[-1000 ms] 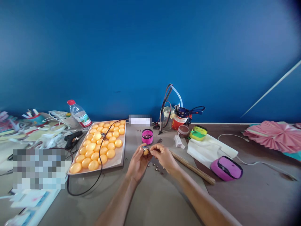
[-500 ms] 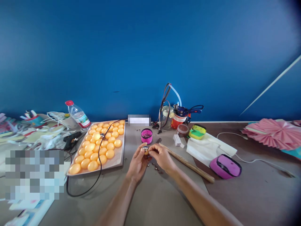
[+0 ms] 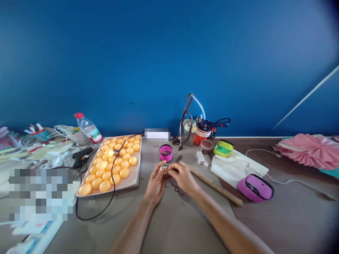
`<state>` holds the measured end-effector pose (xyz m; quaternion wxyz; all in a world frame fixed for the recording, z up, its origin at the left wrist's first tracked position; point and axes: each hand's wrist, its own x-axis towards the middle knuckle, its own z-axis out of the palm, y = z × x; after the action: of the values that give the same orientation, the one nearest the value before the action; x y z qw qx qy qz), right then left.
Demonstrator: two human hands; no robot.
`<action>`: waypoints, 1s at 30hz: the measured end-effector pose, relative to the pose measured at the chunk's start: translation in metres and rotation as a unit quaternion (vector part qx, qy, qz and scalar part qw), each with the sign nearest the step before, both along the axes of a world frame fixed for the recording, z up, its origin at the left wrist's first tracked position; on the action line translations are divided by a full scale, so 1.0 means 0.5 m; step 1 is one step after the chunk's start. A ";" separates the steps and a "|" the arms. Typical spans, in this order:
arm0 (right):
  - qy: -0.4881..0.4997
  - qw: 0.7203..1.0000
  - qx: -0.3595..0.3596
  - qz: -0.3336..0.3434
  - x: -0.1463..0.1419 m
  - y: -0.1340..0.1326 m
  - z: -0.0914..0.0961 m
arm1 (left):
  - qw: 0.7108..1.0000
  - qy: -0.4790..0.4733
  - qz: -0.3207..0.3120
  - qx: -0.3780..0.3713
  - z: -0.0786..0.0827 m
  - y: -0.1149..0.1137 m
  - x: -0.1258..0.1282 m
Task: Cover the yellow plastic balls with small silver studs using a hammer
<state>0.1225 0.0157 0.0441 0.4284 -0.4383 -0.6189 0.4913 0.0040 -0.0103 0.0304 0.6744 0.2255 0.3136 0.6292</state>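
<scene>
My left hand (image 3: pixel 155 181) is closed around a small round ball (image 3: pixel 164 167), its top shiny and silver and its lower part orange-yellow. Against the ball's right side, the thumb and fingers of my right hand (image 3: pixel 181 176) are pinched together; what lies between them, if anything, is too small to make out. Just beyond the hands stands a round pink container (image 3: pixel 165 153) with small dark pieces in it. Several small shiny brown pieces (image 3: pixel 178 189) lie loose on the table below my right hand.
Left, a white tray (image 3: pixel 135 178) holds many orange balls, crossed by a black cable (image 3: pixel 113 192). A hammer with a wooden handle (image 3: pixel 214 185) lies right of my hands. Beyond are a glass jar (image 3: pixel 188 132), an orange cup (image 3: pixel 200 137), a white cloth (image 3: pixel 233 167) and a pink case (image 3: pixel 255 188).
Both hands keep their hold around the ball with barely any movement of the fingers. The whole view has shifted very slightly.
</scene>
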 end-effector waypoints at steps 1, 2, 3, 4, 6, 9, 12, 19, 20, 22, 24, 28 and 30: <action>0.000 1.000 -0.001 -0.001 -0.001 -0.001 0.001 | 1.000 0.004 0.004 0.002 0.000 0.000 0.001; -0.001 1.000 -0.003 -0.003 -0.001 -0.001 0.001 | 1.000 0.009 0.007 0.004 0.000 0.000 0.002; -0.002 1.000 -0.005 -0.005 -0.001 -0.002 0.002 | 1.000 0.014 0.010 0.008 -0.001 0.000 0.003; -0.003 1.000 -0.007 -0.007 -0.001 -0.002 0.002 | 1.000 0.019 0.012 0.012 -0.001 -0.001 0.004; -0.005 1.000 -0.013 -0.009 0.000 -0.001 0.001 | 0.999 0.033 0.016 0.016 -0.001 -0.002 0.006; -0.015 1.000 -0.023 -0.011 0.002 -0.001 -0.002 | 0.998 0.061 0.029 0.015 -0.002 -0.004 0.009; -0.025 0.999 -0.029 -0.018 0.001 -0.002 -0.005 | 0.995 0.086 0.038 0.014 -0.002 -0.006 0.011; 0.000 0.997 -0.050 -0.050 -0.007 -0.003 -0.008 | 0.991 0.124 0.043 0.012 -0.010 -0.006 0.011; 0.000 0.997 -0.050 -0.050 -0.007 -0.003 -0.009 | 0.991 0.127 0.043 0.015 -0.012 -0.006 0.011; -0.010 0.997 -0.049 -0.053 -0.008 -0.004 -0.010 | 0.990 0.134 0.045 0.020 -0.016 -0.005 0.011; -0.019 0.997 -0.046 -0.064 -0.009 -0.005 -0.012 | 0.988 0.146 0.050 0.022 -0.020 -0.005 0.010; -0.025 0.996 -0.037 -0.081 -0.011 -0.007 -0.015 | 0.981 0.185 0.058 0.023 -0.026 -0.005 0.005; -0.031 0.995 -0.043 -0.083 -0.012 -0.007 -0.016 | 0.978 0.196 0.065 0.022 -0.029 -0.006 0.004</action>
<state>0.1162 0.0119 0.0359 0.4290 -0.5214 -0.5720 0.4658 0.0058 -0.0131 0.0161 0.5527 0.3386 0.4394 0.6219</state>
